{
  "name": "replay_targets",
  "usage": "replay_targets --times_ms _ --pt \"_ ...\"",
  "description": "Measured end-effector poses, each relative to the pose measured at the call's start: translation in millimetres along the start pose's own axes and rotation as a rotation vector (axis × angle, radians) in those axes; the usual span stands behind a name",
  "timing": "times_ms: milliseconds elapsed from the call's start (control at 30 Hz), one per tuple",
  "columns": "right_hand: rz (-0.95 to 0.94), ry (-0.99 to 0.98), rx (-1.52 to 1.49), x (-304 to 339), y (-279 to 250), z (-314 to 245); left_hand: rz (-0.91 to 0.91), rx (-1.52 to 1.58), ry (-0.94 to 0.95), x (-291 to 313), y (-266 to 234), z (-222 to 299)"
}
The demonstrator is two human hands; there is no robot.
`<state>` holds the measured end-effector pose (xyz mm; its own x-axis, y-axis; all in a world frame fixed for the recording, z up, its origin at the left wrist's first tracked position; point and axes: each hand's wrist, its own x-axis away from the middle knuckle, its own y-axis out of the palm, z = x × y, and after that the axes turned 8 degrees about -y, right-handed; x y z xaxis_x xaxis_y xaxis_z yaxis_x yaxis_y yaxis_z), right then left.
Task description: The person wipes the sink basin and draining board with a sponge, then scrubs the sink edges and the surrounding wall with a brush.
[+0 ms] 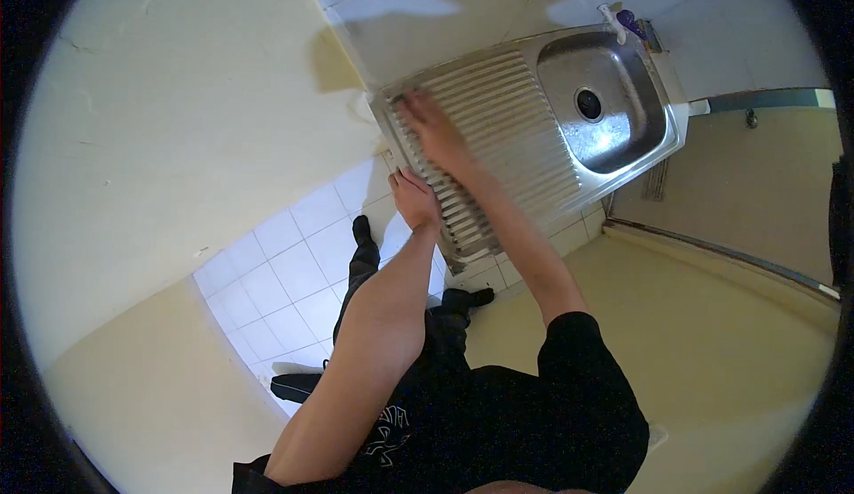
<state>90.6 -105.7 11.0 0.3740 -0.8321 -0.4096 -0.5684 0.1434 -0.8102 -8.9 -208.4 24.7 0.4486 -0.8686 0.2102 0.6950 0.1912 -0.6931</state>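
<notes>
Left grip (414,200) loosely curled at drainboard (511,112) edge, right grip (431,125) outstretched, blurred.

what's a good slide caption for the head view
Right hand, motion-blurred, at the ribbed steel drainboard; left hand at its edge; sink basin to the right.

The sink basin (614,143), upper right of the frame, is smooth, glossy metal; the drainboard (507,120), upper centre, is metal too, ridged and duller. The tap (612,21) looks like plastic. At left, the wall (196,120) appears matt; lower centre, the shirt (516,423) is matt cloth.
</notes>
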Motion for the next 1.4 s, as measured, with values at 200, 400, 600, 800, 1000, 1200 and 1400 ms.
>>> replay_targets --times_ms 200,400,600,800,1000,1200,1400 --pt "-0.007 -0.064 0.041 -10.5 -40.5 36.4 0.067 0.05 0.044 -2.3 -4.4 -1.2" --pt "0.23 0.395 0.381 22.4 -69.8 94.1 0.042 0.034 0.056 1.0 4.1 0.1" --pt "-0.175 -0.01 -0.02 27.0 -29.5 -18.0 0.068 0.02 0.026 -6.3 -1.5 -7.5" --pt "0.079 0.378 0.327 46.9 -72.0 52.3 -0.008 0.028 -0.011 -0.8 -3.2 2.9" --pt "0.166 0.316 0.1 19.8 -40.5 16.0 0.139 0.063 0.066 -8.2 3.7 -10.9" --pt "0.014 0.027 0.052 -26.7 4.3 -30.6 -0.074 0.022 -0.055 -0.8 -4.4 0.6" --pt "-0.062 -0.103 0.174 -56.7 11.4 -27.9 0.03 0.092 -0.001 -2.9 5.4 -7.1"
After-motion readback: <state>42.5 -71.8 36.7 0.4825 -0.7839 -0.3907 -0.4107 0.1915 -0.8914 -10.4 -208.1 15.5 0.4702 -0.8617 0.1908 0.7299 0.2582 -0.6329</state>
